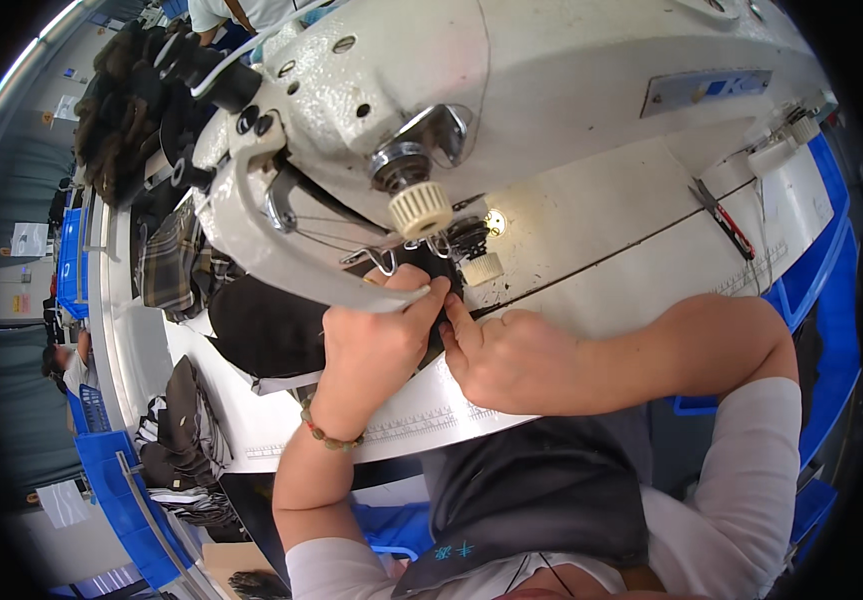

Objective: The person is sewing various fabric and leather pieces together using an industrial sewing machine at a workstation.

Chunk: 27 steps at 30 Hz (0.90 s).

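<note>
The left hand (376, 345) fingers (421, 290) are curling narrowly, pinching dark fabric (271, 330) just beneath the white sewing machine (511, 90). The right hand (511, 360) is pressing one extended finger onto the same cloth (soft, matte black), its other fingers folding in. Right of the machine, red-handled snips (723, 222) are lying on the pale desk (651, 250); a blue rectangular label (706, 90) is sitting on the machine's body.

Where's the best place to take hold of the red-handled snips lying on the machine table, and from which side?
Grip the red-handled snips by the handle end nearest the person, coming from above. They lie flat and alone on the white table, blades pointing away toward the machine, so the handle is likely safest.
</note>
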### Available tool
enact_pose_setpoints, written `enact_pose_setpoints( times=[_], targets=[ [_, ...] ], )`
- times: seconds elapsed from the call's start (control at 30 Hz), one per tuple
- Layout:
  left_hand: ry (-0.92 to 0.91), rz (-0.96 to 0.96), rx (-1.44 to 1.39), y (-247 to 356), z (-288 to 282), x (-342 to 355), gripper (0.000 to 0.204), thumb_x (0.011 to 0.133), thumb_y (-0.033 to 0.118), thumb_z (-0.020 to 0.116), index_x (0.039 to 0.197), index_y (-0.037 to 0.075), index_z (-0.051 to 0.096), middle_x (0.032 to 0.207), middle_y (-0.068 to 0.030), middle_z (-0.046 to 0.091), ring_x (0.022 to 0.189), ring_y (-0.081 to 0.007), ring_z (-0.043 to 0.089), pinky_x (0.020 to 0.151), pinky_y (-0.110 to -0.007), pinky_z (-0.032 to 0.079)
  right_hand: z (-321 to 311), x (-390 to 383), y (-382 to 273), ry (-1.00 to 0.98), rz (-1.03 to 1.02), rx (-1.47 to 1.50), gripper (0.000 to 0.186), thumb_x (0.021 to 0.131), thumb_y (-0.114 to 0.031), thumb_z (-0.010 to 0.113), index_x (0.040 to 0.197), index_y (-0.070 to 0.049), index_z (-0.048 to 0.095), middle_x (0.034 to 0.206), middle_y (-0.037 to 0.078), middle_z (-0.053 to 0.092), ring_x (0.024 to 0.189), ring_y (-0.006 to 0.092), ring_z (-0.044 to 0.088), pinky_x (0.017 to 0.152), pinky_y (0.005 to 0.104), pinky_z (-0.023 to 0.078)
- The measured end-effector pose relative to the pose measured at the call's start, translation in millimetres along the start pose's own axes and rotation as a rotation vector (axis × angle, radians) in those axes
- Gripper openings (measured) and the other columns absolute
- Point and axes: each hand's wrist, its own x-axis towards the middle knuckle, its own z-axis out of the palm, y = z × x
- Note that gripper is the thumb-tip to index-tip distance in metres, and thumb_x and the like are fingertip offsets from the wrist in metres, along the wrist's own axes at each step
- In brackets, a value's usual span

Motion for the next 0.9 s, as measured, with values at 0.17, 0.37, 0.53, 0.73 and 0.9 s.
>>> enact_pose_setpoints(
  times=[0.17,0.37,0.53,0.73,0.9],
  targets=[
    [-0.005,0.022,0.029,2,2,0,0.027,0.071,0.009,0.069,0.097,0.011,0.075,0.086,0.0037,0.062,0.071,-0.0172,0.062,0.048,-0.031,0.047,-2,1,1,-0.013,-0.023,0.0,0.032,0.077,-0.015,0.06,0.096,0.009,0.07,0.095,0.032,0.071,0.047,0.0137,0.059,0.04,0.0263,0.043],
    [-0.011,0.017,0.013,3,0,0,0.03,0.071,0.009,0.069,0.101,0.011,0.075,0.092,0.0022,0.065,0.074,-0.0181,0.064,0.053,-0.031,0.05,-3,2,3,-0.016,-0.039,-0.014,0.035,0.076,-0.015,0.06,0.097,0.011,0.07,0.095,0.033,0.07,0.048,0.0134,0.059,0.04,0.0261,0.043],
    [-0.068,-0.051,-0.072,6,2,-3,0.032,0.073,0.008,0.067,0.104,0.009,0.074,0.105,-0.0016,0.071,0.077,-0.0218,0.067,0.059,-0.032,0.053,1,2,1,0.031,-0.027,0.002,0.03,0.071,-0.016,0.061,0.086,0.009,0.07,0.095,0.038,0.068,0.046,0.0139,0.057,0.038,0.0268,0.042],
    [-0.07,-0.054,-0.068,6,3,-6,0.032,0.075,0.007,0.066,0.106,0.008,0.073,0.103,-0.0026,0.071,0.077,-0.0227,0.068,0.062,-0.032,0.054,4,3,0,0.079,-0.012,0.015,0.025,0.068,-0.016,0.063,0.075,0.007,0.07,0.095,0.041,0.067,0.044,0.0146,0.056,0.037,0.0282,0.042],
    [-0.055,-0.061,-0.075,3,5,-1,0.032,0.074,0.006,0.066,0.105,0.009,0.074,0.103,-0.0017,0.071,0.076,-0.0227,0.067,0.062,-0.033,0.054,10,2,2,0.082,0.018,0.017,0.025,0.069,-0.015,0.063,0.079,0.007,0.07,0.096,0.039,0.068,0.044,0.0151,0.057,0.038,0.0285,0.043]
  ],
)
